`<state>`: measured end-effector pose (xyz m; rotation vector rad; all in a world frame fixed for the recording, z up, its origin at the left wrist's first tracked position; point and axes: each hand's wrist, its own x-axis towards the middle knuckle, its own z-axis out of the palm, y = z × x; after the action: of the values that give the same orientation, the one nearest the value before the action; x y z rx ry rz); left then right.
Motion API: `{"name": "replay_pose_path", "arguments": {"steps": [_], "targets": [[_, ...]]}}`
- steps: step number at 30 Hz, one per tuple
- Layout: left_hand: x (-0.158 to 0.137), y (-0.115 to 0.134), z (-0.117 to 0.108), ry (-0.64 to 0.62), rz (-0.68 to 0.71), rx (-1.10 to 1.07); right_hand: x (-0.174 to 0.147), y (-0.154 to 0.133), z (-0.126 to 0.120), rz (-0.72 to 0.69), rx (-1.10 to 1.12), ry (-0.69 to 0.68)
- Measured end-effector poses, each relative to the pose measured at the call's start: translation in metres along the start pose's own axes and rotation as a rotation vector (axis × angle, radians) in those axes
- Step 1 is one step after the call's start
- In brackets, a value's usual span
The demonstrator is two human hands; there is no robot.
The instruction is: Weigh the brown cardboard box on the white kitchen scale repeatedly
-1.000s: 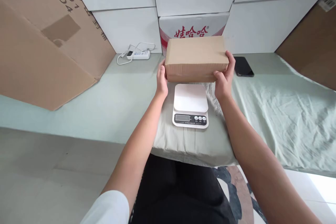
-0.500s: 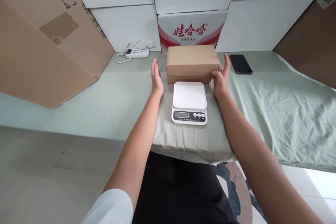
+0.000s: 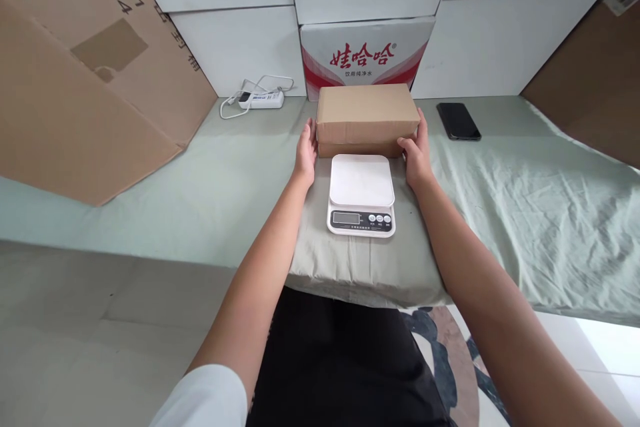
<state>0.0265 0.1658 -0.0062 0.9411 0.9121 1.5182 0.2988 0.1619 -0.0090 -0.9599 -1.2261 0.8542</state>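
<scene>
A closed brown cardboard box [image 3: 367, 107] sits on the cloth-covered table, against the printed carton at the back. My left hand [image 3: 306, 152] lies along its left side, fingers pointing away from me and partly hidden beside the box. On the opposite side, my right hand [image 3: 418, 153] holds the right end, with the thumb on the front face and the fingers along the side. Between my forearms, just in front of the box, stands a white digital kitchen scale [image 3: 362, 180] with a bare platform and a blank-looking display.
A black phone [image 3: 459, 121] lies right of the box. At the back left is a white power strip [image 3: 261, 101] with a coiled cable. Large cartons [image 3: 90, 100] flank both sides. A white carton with red print [image 3: 367, 53] stands behind.
Both hands have moved inward onto the sides of the cardboard box. The left came right, closing its gap, and the right hand's fingers settled against the side. Box and scale stayed put.
</scene>
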Motion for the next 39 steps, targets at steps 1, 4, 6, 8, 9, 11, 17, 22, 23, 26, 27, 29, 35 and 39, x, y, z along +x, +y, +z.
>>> {"name": "replay_pose_path", "arguments": {"steps": [1,4,6,8,9,11,17,22,23,26,27,29,35,39], "targets": [[0.001,-0.002,0.0,-0.01,0.007,0.011,0.001,0.001,0.0,-0.005,0.005,0.0],[0.003,-0.007,0.0,-0.039,0.02,0.038,0.004,0.005,0.0,-0.044,0.025,0.008],[0.005,-0.01,-0.001,-0.042,0.024,0.045,0.004,0.004,0.001,-0.083,0.034,0.003],[0.007,-0.013,-0.001,-0.058,0.042,0.046,0.002,0.0,0.004,-0.111,0.057,-0.013],[0.007,-0.013,-0.001,-0.071,0.065,0.047,0.0,-0.004,0.006,-0.109,0.074,-0.02],[0.005,-0.012,0.0,-0.094,0.131,0.057,-0.003,-0.013,0.008,-0.063,0.115,-0.025],[-0.009,0.006,0.003,-0.074,0.272,0.068,-0.004,-0.032,0.0,0.104,0.16,0.026],[-0.027,0.024,0.005,-0.049,0.354,0.108,-0.008,-0.051,-0.011,0.083,0.094,-0.066],[-0.033,0.027,0.004,-0.054,0.373,0.135,-0.011,-0.057,-0.012,0.08,0.097,-0.088],[-0.063,0.032,0.0,-0.057,0.418,0.213,-0.03,-0.074,-0.01,0.095,0.116,-0.08],[-0.075,0.032,-0.001,-0.05,0.42,0.226,-0.039,-0.078,-0.009,0.108,0.126,-0.067],[-0.1,0.033,-0.004,-0.041,0.394,0.229,-0.06,-0.083,-0.006,0.118,0.135,-0.051],[-0.145,0.03,-0.01,-0.086,0.329,0.247,-0.109,-0.074,-0.005,-0.093,0.021,-0.017],[-0.147,0.025,-0.012,-0.084,0.302,0.253,-0.113,-0.066,-0.008,-0.102,0.065,0.114]]}}
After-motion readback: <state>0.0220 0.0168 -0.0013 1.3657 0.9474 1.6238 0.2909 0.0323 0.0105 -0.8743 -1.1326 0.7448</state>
